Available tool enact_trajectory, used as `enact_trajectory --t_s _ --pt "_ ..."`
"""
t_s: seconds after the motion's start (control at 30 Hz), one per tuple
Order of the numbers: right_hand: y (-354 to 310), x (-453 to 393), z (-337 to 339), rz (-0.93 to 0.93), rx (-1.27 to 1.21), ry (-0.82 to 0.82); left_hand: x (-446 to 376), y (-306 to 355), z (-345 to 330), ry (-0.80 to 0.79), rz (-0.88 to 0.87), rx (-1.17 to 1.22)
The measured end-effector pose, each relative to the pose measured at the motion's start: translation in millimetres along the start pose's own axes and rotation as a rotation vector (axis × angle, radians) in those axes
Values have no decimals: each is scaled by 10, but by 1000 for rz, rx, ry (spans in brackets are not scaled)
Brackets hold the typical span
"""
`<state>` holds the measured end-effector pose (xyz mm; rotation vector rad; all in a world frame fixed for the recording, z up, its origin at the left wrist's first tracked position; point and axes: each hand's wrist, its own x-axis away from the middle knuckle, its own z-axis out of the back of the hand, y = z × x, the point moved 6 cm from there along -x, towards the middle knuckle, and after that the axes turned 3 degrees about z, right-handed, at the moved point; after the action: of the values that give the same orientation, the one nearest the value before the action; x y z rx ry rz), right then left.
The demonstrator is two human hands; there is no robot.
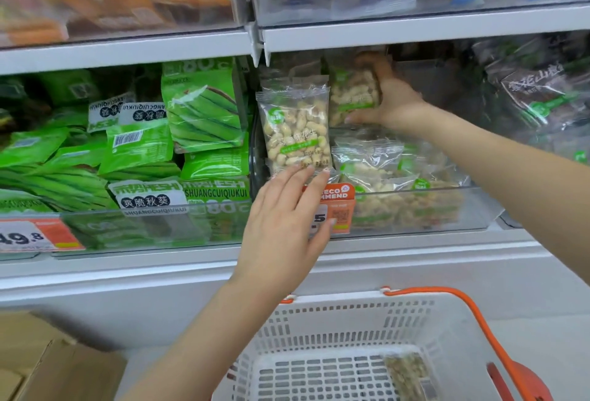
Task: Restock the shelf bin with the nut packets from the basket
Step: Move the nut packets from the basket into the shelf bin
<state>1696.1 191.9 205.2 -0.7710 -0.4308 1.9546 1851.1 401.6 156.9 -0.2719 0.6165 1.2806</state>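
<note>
Shop shelf point(415, 33) ahead, green okra bags point(204, 106) stacked on the left, clear shelf bin point(472, 209) of nut packets on the right. Left hand point(284, 221), fingers straight, touches the bottom of an upright nut packet point(295, 129) at the bin's left end. Right hand point(392, 94) grips a second packet point(352, 97) behind. Below, the white basket point(351, 320) shows one packet point(407, 372) left inside

Green okra packets point(137, 145), cardboard box point(48, 365)
</note>
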Motion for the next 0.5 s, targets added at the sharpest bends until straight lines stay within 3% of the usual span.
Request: enact_trajectory --t_s 0.5 --pt "-167 182 113 -18 90 -57 24 -20 107 24 -37 -20"
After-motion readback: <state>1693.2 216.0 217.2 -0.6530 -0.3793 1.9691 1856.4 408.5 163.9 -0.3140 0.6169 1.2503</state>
